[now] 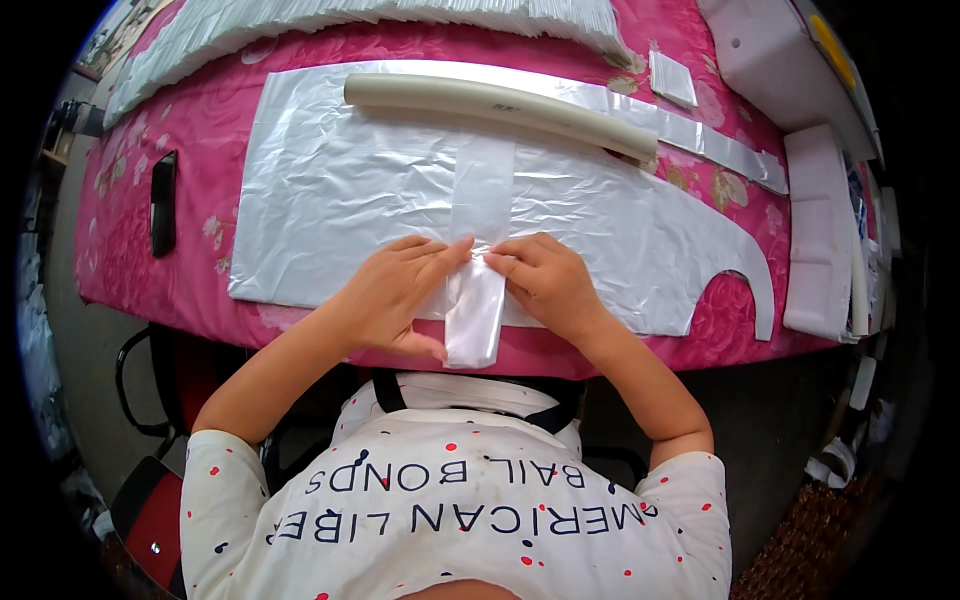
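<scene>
A folded white plastic film packet [474, 318], long and narrow, hangs toward me over the table's near edge. Its upper end is pinched between the thumb and fingers of my right hand [548, 280]. My left hand [400, 290] lies along the packet's left side with fingers spread; a fingertip touches the upper end and the thumb is down by the lower end. Beneath lies a large flat sheet of glossy white plastic film [340, 200], with a curved cut-out at its right end. Across its far part rests a long beige tube [490, 105].
A long row of folded white plastic packets [380, 12] lines the far side of the pink flowered tablecloth [120, 240]. A small packet stack [672, 79] sits at the far right. A black phone-like object [163, 203] is at left. White foam boxes [815, 240] stand at the right edge.
</scene>
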{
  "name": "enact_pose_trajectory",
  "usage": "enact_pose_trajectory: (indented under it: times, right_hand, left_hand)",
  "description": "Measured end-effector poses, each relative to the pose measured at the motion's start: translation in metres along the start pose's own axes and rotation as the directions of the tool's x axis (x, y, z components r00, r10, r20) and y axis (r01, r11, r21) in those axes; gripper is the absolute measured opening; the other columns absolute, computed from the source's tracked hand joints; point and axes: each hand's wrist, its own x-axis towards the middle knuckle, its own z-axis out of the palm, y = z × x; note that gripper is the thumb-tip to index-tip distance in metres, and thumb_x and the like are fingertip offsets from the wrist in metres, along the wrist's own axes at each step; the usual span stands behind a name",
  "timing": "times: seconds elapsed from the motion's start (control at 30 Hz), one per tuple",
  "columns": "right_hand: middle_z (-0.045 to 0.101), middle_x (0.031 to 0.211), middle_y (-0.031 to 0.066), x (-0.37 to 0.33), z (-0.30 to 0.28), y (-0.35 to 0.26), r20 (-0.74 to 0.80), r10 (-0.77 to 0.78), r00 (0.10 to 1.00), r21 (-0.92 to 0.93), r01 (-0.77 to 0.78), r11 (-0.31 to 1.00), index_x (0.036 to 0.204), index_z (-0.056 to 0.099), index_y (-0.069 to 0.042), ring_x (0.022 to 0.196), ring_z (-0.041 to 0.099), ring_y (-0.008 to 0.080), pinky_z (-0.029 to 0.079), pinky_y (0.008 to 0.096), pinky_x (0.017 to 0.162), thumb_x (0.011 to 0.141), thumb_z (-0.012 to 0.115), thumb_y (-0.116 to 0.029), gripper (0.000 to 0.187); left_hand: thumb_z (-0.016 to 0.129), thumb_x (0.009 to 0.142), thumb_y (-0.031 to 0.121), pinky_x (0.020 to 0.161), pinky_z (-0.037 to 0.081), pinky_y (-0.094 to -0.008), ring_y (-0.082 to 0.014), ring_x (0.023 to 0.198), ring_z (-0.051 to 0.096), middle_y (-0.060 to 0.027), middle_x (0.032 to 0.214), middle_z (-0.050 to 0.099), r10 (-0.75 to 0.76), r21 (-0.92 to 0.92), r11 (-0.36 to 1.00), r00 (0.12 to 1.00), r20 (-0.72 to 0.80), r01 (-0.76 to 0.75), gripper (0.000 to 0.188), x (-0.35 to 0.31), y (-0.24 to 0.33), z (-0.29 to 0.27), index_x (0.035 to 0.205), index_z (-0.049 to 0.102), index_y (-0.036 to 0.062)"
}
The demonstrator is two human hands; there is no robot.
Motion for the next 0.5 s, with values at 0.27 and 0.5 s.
enact_pose_trajectory:
  times: [0.27, 0.5]
  right_hand:
    - [0.061, 0.057, 0.0099, 0.042, -0.011, 0.006, 0.297, 0.622, 0.725, 0.309, -0.689, 0.656, 0.071, 0.063, 0.002, 0.050, 0.059, 0.0195, 0.046, 0.0296, 0.055, 0.083, 0.056, -0.015, 0.021]
    - [0.061, 0.067, 0.0055, 0.056, -0.016, 0.019, 0.536, 0.673, 0.510, 0.327, -0.860, 0.391, 0.079, 0.063, 0.003, 0.056, 0.062, 0.0124, 0.044, 0.0245, 0.046, 0.086, 0.056, -0.021, 0.026]
  left_hand:
    - [0.032, 0.092, 0.053, 0.090, 0.040, -0.0370, -0.0299, 0.104, 0.054, -0.0152, 0.116, 0.058, -0.573, -0.689, 0.602, 0.819, -0.020, 0.404, 0.072, 0.016, -0.006, 0.000, 0.135, 0.028, -0.0055]
    - [0.054, 0.083, 0.027, 0.107, 0.024, -0.0414, -0.0323, 0.130, 0.031, -0.0199, 0.141, 0.030, -0.176, 0.280, 0.932, 0.962, -0.209, 0.232, 0.065, 0.028, 0.005, 0.030, 0.135, 0.030, -0.0036]
